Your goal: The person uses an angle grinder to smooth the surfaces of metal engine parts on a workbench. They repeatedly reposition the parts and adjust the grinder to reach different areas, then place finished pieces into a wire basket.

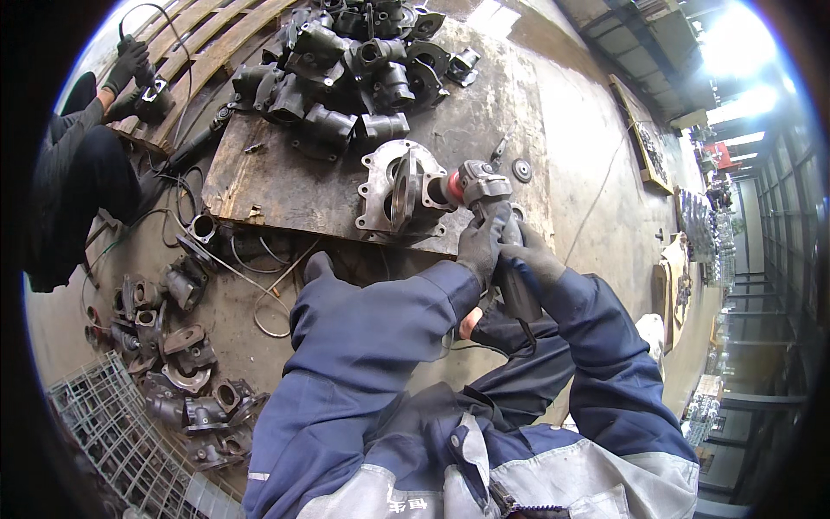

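Note:
Both of my hands wear dark gloves and grip a grey angle grinder (487, 192). My left hand (482, 245) wraps the front of its body, and my right hand (529, 256) holds the handle just behind it. The grinder's red-rimmed head presses into the opening of a pale metal casting (391, 186), which stands on a rusty steel plate (285, 186). My blue sleeves come in from the lower edge.
A pile of dark castings (354, 60) lies at the plate's far end. More castings (181, 363) sit on the concrete floor at left, beside a wire grid (112, 432). Another person (78, 164) in black crouches at upper left, handling a part. Cables cross the floor.

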